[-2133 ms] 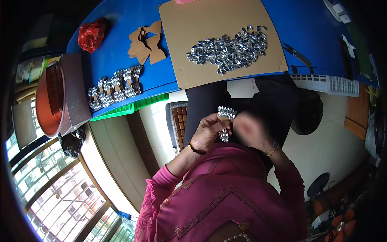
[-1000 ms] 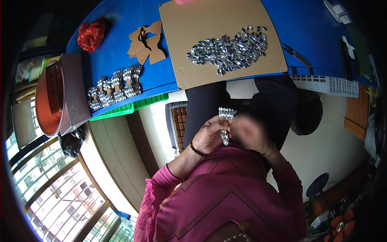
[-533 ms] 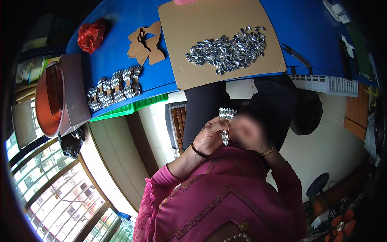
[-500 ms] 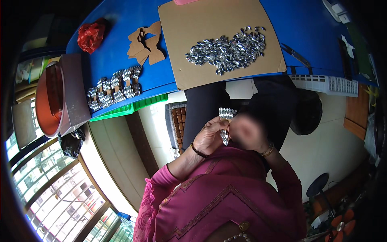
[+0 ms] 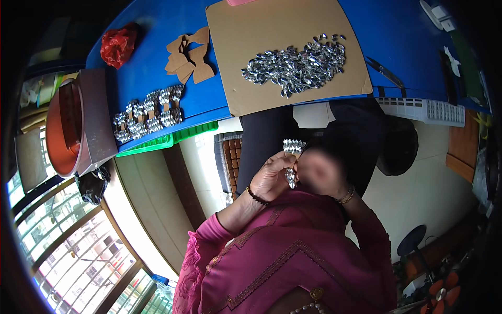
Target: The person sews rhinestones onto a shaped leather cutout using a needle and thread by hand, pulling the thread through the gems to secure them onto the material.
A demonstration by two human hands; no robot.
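Our left hand [image 5: 267, 180] clamps the bow [image 5: 294, 147] in its fingers, off the near edge of the surface [image 5: 151, 60], apparently steadying it for handwork, the next move calling for a firm hold, though our blurred right hand [image 5: 324, 171]'s grip we cannot tell.

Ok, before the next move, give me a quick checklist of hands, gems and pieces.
1. Left hand gripping the gem-studded piece: ok, held between thumb and fingers.
2. Right hand holding anything: cannot tell, it is blurred.
3. Loose gems within the cardboard sheet: ok.
4. All gems in one heap: not ok, a few lie apart at its far right.
5. Bare brown cutouts clear of the gems: ok, overlapping left of the sheet.
6. Row of decorated pieces on the blue table: ok, near its front edge.
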